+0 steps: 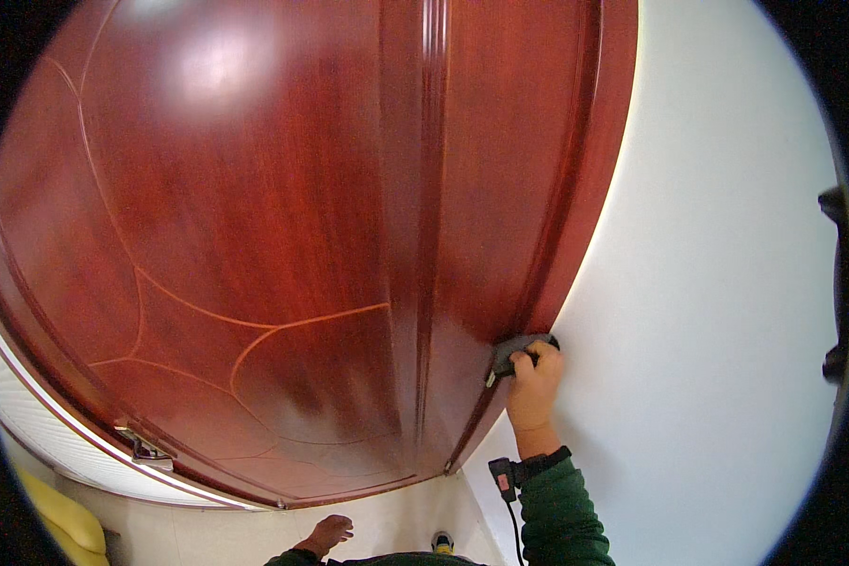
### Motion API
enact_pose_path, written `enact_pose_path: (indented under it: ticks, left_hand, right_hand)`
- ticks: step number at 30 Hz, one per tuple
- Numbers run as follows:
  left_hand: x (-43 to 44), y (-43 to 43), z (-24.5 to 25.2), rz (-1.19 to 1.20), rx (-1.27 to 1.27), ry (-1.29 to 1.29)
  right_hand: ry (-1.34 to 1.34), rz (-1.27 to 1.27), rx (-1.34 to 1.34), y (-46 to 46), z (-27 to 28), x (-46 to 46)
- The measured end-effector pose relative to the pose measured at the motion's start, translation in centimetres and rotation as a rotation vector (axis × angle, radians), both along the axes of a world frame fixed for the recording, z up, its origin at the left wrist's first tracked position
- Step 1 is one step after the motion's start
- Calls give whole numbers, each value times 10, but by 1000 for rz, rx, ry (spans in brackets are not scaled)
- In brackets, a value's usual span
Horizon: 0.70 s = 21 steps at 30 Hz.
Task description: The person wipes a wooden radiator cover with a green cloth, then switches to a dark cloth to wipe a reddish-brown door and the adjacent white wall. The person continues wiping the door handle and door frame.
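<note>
My right hand [540,385] is shut on a dark grey pad-like thing [513,347], possibly a folded cloth. It presses this against the reddish-brown wooden door frame [513,283], close to where the frame meets the white wall [700,283]. Just below the pad is a small pale metal piece [491,380], perhaps part of a hinge. Low in the picture, my left hand [331,534] hangs in front of my body, fingers loosely apart, with nothing visible in it. The glossy wooden door [290,212], with curved grooves, fills the view's left and middle.
A metal door handle [145,449] sticks out at the door's lower left. Beyond that edge are a white slatted surface [56,439] and a yellow padded seat [64,513]. My shoe [441,542] stands on the pale floor [389,513]. A cabled device [502,477] is strapped to my right wrist.
</note>
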State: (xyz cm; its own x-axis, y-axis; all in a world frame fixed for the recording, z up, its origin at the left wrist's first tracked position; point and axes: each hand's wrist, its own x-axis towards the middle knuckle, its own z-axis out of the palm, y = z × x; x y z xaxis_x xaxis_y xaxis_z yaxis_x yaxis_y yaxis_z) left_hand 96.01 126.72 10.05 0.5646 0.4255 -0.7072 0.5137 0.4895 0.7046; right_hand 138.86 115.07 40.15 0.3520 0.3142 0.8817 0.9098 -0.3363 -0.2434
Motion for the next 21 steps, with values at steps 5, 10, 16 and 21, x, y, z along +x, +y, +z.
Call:
enact_pose_path:
  ticks: [5, 10, 16, 21]
  left_hand:
    - [-1, -9, 4, 34, 30, 63]
    - [-15, -16, -1, 63, -34, -21]
    - [-33, -35, -5, 101, -25, 20]
    - [-43, -56, -12, 54, 20, 146]
  right_hand:
    - [11, -40, -65, -1, -36, 2]
    - [96, -18, -101, -7, -69, -3]
    - [229, -17, -193, -12, -117, -6]
    - [312, -12, -239, -18, -161, 5]
